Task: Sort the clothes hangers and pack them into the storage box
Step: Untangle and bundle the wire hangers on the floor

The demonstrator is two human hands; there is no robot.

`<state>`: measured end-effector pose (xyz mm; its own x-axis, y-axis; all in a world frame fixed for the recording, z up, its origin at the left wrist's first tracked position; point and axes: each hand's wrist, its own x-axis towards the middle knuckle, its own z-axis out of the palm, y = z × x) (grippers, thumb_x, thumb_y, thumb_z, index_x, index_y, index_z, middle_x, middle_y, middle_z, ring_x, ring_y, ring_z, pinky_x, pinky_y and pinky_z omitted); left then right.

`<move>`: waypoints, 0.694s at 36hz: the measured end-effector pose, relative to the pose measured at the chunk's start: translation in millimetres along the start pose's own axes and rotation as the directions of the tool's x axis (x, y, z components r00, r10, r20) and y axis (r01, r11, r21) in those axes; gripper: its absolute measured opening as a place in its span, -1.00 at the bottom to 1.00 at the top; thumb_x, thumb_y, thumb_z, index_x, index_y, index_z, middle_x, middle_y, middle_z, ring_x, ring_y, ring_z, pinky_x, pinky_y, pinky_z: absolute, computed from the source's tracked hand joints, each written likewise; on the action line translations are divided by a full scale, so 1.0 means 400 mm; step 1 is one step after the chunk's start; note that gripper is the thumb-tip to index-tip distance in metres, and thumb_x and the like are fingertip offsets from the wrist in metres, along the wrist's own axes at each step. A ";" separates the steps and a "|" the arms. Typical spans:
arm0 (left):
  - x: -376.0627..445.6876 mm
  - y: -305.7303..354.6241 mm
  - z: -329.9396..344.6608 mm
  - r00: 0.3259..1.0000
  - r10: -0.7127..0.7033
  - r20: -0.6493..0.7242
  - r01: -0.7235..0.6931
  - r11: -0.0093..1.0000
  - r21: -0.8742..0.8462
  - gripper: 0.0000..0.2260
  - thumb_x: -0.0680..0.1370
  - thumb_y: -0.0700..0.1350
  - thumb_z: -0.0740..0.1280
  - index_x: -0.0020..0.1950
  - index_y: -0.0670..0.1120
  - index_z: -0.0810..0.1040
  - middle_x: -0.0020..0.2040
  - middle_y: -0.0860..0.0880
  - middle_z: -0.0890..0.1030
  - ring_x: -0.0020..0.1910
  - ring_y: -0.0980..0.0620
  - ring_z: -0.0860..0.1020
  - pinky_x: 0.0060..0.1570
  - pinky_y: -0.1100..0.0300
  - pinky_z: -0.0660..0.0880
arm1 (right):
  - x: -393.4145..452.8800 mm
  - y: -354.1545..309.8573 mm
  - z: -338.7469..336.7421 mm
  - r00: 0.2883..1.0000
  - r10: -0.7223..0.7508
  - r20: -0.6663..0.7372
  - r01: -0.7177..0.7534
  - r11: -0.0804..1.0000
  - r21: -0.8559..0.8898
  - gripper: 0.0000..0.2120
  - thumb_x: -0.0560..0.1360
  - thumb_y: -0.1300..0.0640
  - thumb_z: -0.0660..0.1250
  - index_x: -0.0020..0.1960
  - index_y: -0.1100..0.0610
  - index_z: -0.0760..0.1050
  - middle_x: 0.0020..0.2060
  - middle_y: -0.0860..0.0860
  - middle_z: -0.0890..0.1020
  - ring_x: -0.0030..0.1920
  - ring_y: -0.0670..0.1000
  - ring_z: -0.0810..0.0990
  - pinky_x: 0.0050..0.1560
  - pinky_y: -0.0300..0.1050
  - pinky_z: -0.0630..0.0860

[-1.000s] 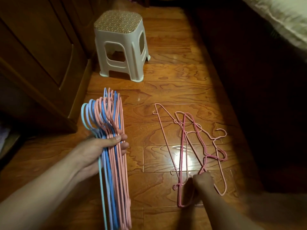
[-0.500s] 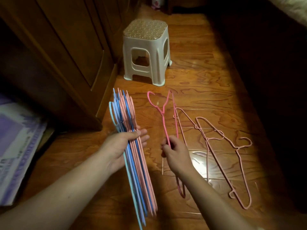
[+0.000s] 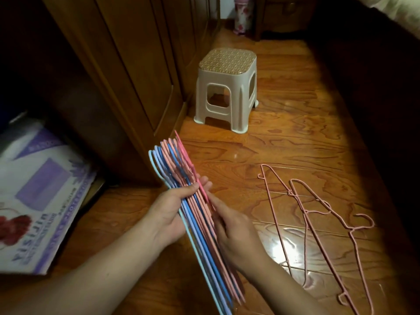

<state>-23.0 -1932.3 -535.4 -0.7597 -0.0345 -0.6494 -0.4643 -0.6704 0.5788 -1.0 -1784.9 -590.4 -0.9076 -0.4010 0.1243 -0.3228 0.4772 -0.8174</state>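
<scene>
The wooden floor fills the middle of the view, glossy, with a bright glare patch near the lower right. A tall wooden wardrobe runs along its left edge. At the lower left, beside the wardrobe's near end, a white and purple printed cardboard box lies tilted, its printed face up. A cream plastic stool with a woven-pattern seat stands upright on the floor close to the wardrobe's base. The stack of hangers, light blue, blue and pink, is held edge-on above the floor at the centre, hooks pointing away from the person. The left hand grips the stack from the left, thumb laid across the top and fingers curled beneath it. The right hand grips the right side of the same stack, its fingers against the outermost bright pink hanger. Loose pale pink wire hangers, overlapping one another, lie flat on the floor to the right, well apart from both hands.
</scene>
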 end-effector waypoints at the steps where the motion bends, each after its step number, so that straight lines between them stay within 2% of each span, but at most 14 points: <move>1: -0.003 0.002 0.000 1.000 0.019 0.010 -0.018 1.000 -0.020 -0.74 0.63 -0.33 0.22 0.26 -0.21 0.58 0.13 -0.14 0.70 0.17 -0.04 0.66 0.23 0.01 0.51 | 0.002 -0.006 -0.002 1.000 0.020 -0.019 -0.019 0.998 0.067 -0.41 0.61 0.24 0.18 0.50 -0.29 0.30 0.23 -0.26 0.61 0.19 -0.22 0.59 0.22 -0.25 0.50; 3: -0.010 0.004 0.005 0.998 0.055 0.030 -0.055 0.998 -0.019 -0.69 0.62 -0.34 0.22 0.34 -0.20 0.54 0.16 -0.12 0.69 0.17 -0.03 0.66 0.32 -0.03 0.47 | 0.006 -0.021 -0.007 0.993 0.117 -0.012 -0.111 0.966 0.233 -0.47 0.62 0.29 0.18 0.33 -0.30 0.46 0.14 -0.43 0.58 0.18 -0.36 0.53 0.19 -0.43 0.41; 6: -0.014 0.001 0.013 0.995 0.080 0.057 -0.081 0.997 0.011 -0.70 0.62 -0.34 0.22 0.33 -0.19 0.54 0.10 -0.10 0.71 0.17 0.00 0.65 0.30 0.00 0.49 | 0.010 -0.046 -0.011 0.986 0.152 0.063 -0.165 0.935 0.315 -0.75 0.67 0.08 0.21 0.25 -0.20 0.51 0.05 -0.30 0.64 0.06 -0.34 0.57 -0.01 -0.44 0.43; 9: -0.005 -0.008 0.013 0.995 0.075 0.060 -0.077 0.997 0.023 -0.71 0.58 -0.33 0.25 0.28 -0.15 0.56 0.09 -0.11 0.72 0.17 -0.03 0.66 0.21 0.02 0.54 | 0.017 -0.041 -0.016 0.988 0.108 0.112 -0.133 0.962 0.240 -0.79 0.66 0.04 0.22 0.27 -0.13 0.47 0.05 -0.19 0.65 0.05 -0.22 0.60 0.11 -0.18 0.52; 11: 0.001 -0.014 0.010 0.996 0.049 0.073 -0.050 0.999 0.012 -0.72 0.56 -0.30 0.28 0.25 -0.14 0.57 0.12 -0.15 0.71 0.17 -0.08 0.66 0.25 -0.02 0.54 | 0.023 -0.029 -0.023 0.978 0.117 0.175 -0.147 0.974 0.171 -0.79 0.66 0.04 0.20 0.27 -0.07 0.47 0.06 -0.12 0.65 0.06 -0.12 0.61 0.14 0.00 0.53; 13: 0.008 -0.022 0.008 0.996 0.022 0.083 -0.023 1.000 0.012 -0.73 0.50 -0.26 0.32 0.19 -0.16 0.56 0.08 -0.17 0.71 0.11 -0.08 0.69 0.20 -0.02 0.58 | 0.030 -0.024 -0.032 0.965 0.147 0.218 -0.175 0.978 0.114 -0.78 0.66 0.04 0.20 0.28 -0.01 0.47 0.11 -0.03 0.65 0.10 0.00 0.61 0.15 0.06 0.51; 16: 0.023 -0.039 -0.003 0.999 0.016 0.032 -0.018 0.999 0.051 -0.73 0.43 -0.26 0.35 0.13 -0.18 0.57 -0.03 -0.13 0.72 -0.07 -0.03 0.73 -0.06 0.04 0.66 | 0.032 -0.030 -0.058 0.898 0.176 0.403 -0.255 0.955 0.149 -0.76 0.67 0.02 0.20 0.24 0.09 0.53 0.11 0.07 0.65 0.10 0.09 0.61 0.14 0.09 0.54; 18: 0.027 -0.057 -0.003 1.000 -0.020 -0.009 0.021 0.994 0.107 -0.72 0.53 -0.28 0.32 0.24 -0.21 0.55 0.10 -0.16 0.69 -0.08 -0.04 0.73 -0.04 0.00 0.67 | 0.041 -0.006 -0.092 0.812 0.275 0.514 -0.453 0.853 0.258 -0.71 0.68 -0.04 0.18 0.09 0.13 0.58 -0.01 0.12 0.66 -0.05 0.12 0.64 -0.02 0.09 0.60; 19: 0.029 -0.066 -0.003 0.999 -0.037 -0.025 0.040 0.990 0.137 -0.70 0.57 -0.29 0.30 0.31 -0.22 0.53 0.16 -0.18 0.67 -0.03 -0.05 0.72 0.03 -0.04 0.66 | 0.047 0.044 -0.102 0.781 0.360 0.510 -0.557 0.772 0.307 -0.68 0.68 -0.07 0.17 0.02 0.12 0.58 -0.06 0.13 0.66 -0.10 0.12 0.64 -0.11 0.02 0.60; 20: 0.030 -0.075 0.000 0.998 -0.048 -0.031 0.053 0.986 0.157 -0.69 0.60 -0.30 0.28 0.35 -0.24 0.52 0.16 -0.18 0.68 0.01 -0.08 0.72 0.05 -0.06 0.66 | 0.051 0.094 -0.112 0.768 0.463 0.441 -0.623 0.698 0.353 -0.67 0.68 -0.08 0.17 -0.01 0.12 0.58 -0.10 0.12 0.66 -0.13 0.12 0.64 -0.14 -0.02 0.58; 22: 0.030 -0.090 0.004 0.998 -0.048 -0.045 0.056 0.980 0.191 -0.72 0.61 -0.33 0.28 0.33 -0.24 0.53 0.03 -0.16 0.71 0.00 -0.09 0.72 -0.07 0.02 0.68 | 0.047 0.242 -0.134 0.716 0.688 0.120 -0.685 0.658 0.313 -0.75 0.65 -0.05 0.19 0.05 0.08 0.56 -0.07 0.11 0.66 -0.07 0.12 0.64 -0.05 -0.07 0.58; 23: 0.029 -0.088 0.001 0.998 -0.042 -0.056 0.053 0.977 0.206 -0.73 0.61 -0.34 0.28 0.31 -0.24 0.54 -0.02 -0.14 0.72 -0.04 -0.07 0.73 -0.14 0.07 0.69 | 0.031 0.322 -0.146 0.678 0.735 -0.033 -0.715 0.669 0.204 -0.78 0.62 0.00 0.21 0.15 0.06 0.54 0.01 0.10 0.65 -0.02 0.12 0.63 0.02 -0.14 0.58; 24: 0.033 -0.095 0.007 0.997 -0.050 -0.065 0.063 0.974 0.218 -0.73 0.61 -0.34 0.27 0.31 -0.23 0.54 -0.04 -0.13 0.72 -0.08 -0.05 0.74 -0.18 0.10 0.69 | -0.015 0.401 -0.166 0.607 0.782 -0.139 -0.784 0.618 0.052 -0.73 0.58 0.05 0.23 0.25 0.05 0.51 0.12 0.11 0.61 0.05 0.12 0.61 0.08 -0.19 0.57; 25: 0.034 -0.093 0.007 0.996 -0.053 -0.071 0.068 0.974 0.218 -0.72 0.61 -0.34 0.27 0.32 -0.24 0.54 -0.06 -0.13 0.72 -0.11 -0.04 0.74 -0.21 0.12 0.69 | -0.066 0.468 -0.184 0.542 0.813 -0.211 -0.840 0.535 -0.095 -0.64 0.55 0.07 0.26 0.34 0.05 0.46 0.24 0.14 0.55 0.16 0.15 0.55 0.19 -0.14 0.52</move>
<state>-17.3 -1905.5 -564.5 -0.6996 -0.0512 -0.7127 -0.6027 -0.4935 0.6271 -57.3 -1627.2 -705.4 -0.8112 0.3361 -0.4785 0.5639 0.6662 -0.4880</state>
